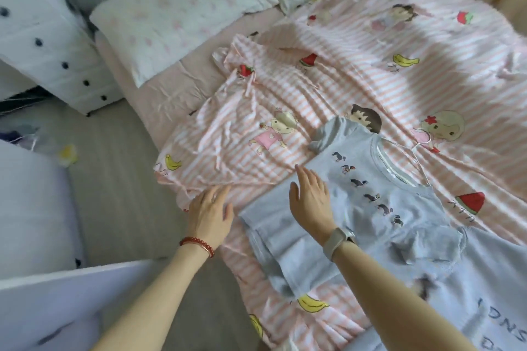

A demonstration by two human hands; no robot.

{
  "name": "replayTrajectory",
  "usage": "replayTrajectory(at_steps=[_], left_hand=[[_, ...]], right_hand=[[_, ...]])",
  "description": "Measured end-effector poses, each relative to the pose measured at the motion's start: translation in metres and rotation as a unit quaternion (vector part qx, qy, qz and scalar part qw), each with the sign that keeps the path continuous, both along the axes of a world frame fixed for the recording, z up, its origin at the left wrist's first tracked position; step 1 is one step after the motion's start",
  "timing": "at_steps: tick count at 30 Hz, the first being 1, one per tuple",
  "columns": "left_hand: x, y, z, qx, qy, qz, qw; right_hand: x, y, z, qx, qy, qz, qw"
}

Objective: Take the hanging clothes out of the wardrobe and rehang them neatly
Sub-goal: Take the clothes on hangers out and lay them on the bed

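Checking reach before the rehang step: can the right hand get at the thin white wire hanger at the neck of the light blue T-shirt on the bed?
Probably yes. The right hand lies open on the light blue T-shirt; nothing lies between it and the white wire hanger just past the collar.

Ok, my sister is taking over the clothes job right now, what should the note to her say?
Left hand: open, flat on the striped quilt at the bed's edge, holding nothing.
Right hand: open, fingers straight, over the blue-grey T-shirt.
That T-shirt lies spread on the quilt with a thin white hanger poking out at its neck. A second pale shirt with letters lies beside it, nearer you.
Done: at least two garments are out on the bed.
Left: smooth the T-shirt, seat it on the hanger, then rehang both. The wardrobe is not in view.
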State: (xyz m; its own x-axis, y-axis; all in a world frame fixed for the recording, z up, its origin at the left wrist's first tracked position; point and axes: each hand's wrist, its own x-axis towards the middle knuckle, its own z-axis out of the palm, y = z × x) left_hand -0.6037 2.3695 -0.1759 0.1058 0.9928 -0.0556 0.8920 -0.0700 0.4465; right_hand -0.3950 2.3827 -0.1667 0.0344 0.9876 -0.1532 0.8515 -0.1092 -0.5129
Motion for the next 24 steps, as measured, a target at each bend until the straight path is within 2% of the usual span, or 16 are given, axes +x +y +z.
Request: replayTrajectory(at_steps=[4, 9, 16, 24], left_hand=[[-0.104, -0.077, 0.051, 0.04, 0.025, 0.107, 0.993], [-0.236, -0.205, 0.118, 0.067, 0.085, 0.234, 0.966], [-0.381, -0.37, 0.19, 0.126, 0.171, 0.428, 0.879], [-0.475, -0.469, 0.259, 0.186, 0.259, 0.54, 0.779]], right_hand=[[-0.119, -0.034, 0.054, 0.077, 0.025, 0.151, 0.985], [-0.268, -0.116, 0.105, 0.127, 0.048, 0.345, 0.929], [-0.455, -0.23, 0.154, 0.158, 0.108, 0.546, 0.816], [-0.622, -0.294, 0.22, 0.173, 0.166, 0.647, 0.724]])
